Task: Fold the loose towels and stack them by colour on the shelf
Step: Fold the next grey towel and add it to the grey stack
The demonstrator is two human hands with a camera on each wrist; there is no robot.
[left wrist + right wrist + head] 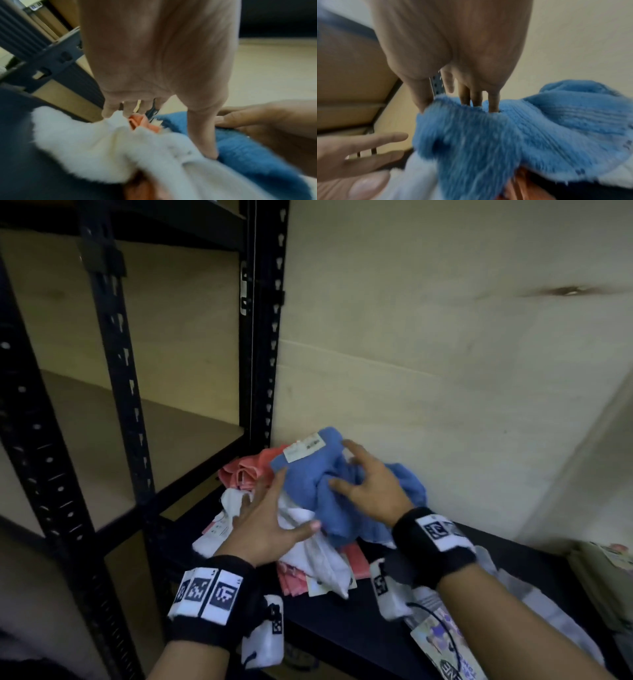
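A loose pile of towels lies on a black surface (pixel 342 631) beside the shelf rack. A blue towel (pixel 308 487) (pixel 539 128) with a paper tag (pixel 305 448) lies crumpled on top of the pile. White towels (pixel 308 556) (pixel 85 142) and coral towels (pixel 246 470) (pixel 137 121) lie under it. My right hand (pixel 349 470) (pixel 450 106) claws into the blue towel, bunching it between thumb and fingers. My left hand (pixel 274 508) (pixel 169 135) is spread flat over the white towel. Its thumb touches the seam where white meets blue.
A black metal rack with bare wooden shelf boards (pixel 102 446) stands to the left, its upright (pixel 263 337) right behind the pile. A cream wall (pixel 445 354) backs the surface. Printed packaging and plastic wrap (pixel 442 642) lie at the front right.
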